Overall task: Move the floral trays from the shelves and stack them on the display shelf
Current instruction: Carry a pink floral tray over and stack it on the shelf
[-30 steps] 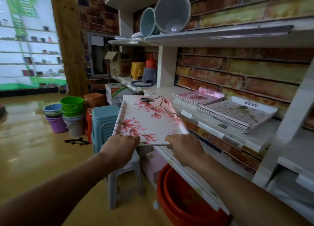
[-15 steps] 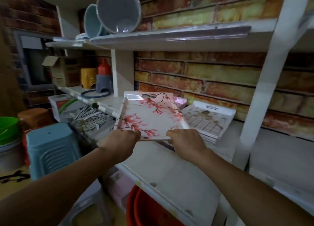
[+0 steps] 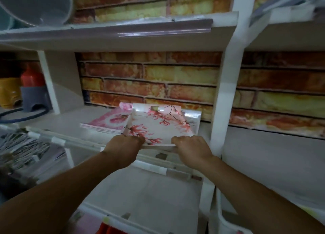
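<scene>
A white floral tray [image 3: 158,126] with pink blossoms and dark branches lies over a stack of trays on the middle shelf [image 3: 58,121]. My left hand [image 3: 123,146] grips its near left corner. My right hand [image 3: 191,147] grips its near right edge. Under it, at the right, the rim of another pale tray [image 3: 194,118] shows. A pink floral tray stack [image 3: 109,122] lies to the left, partly covered by the held tray.
A white upright post [image 3: 223,96] stands right of the trays. Brick-pattern wall behind. A grey bucket [image 3: 35,5] lies on the upper shelf. Yellow, red and grey plastic items [image 3: 21,93] stand at the left. A lower shelf [image 3: 144,198] sits below my arms.
Both hands have carried the floral tray right and further in, over the stack on the middle shelf. The view has swung right and closer to the shelf.
</scene>
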